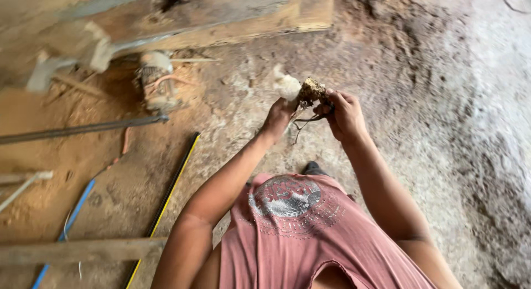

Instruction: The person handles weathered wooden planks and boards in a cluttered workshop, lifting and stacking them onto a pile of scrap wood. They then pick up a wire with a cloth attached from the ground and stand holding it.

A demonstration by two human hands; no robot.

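Observation:
Both of my hands are raised in front of my chest over a dusty concrete floor. My left hand [278, 116] and my right hand [344, 114] together grip a small brown, rough lump [311, 91] with thin dark wires or strings [303, 120] dangling from it. A pale, whitish piece [286, 85] sticks out to the left of the lump, just above my left hand. What the lump is made of cannot be told. My pink printed shirt [310, 233] fills the lower middle of the view.
An electric motor [156, 84] lies on sawdust at upper left under a wooden bench [221, 17]. A metal rod [83, 128], a black-and-yellow strip [168, 192], a blue strip [72, 217] and a wooden plank [77, 250] lie on the floor at left.

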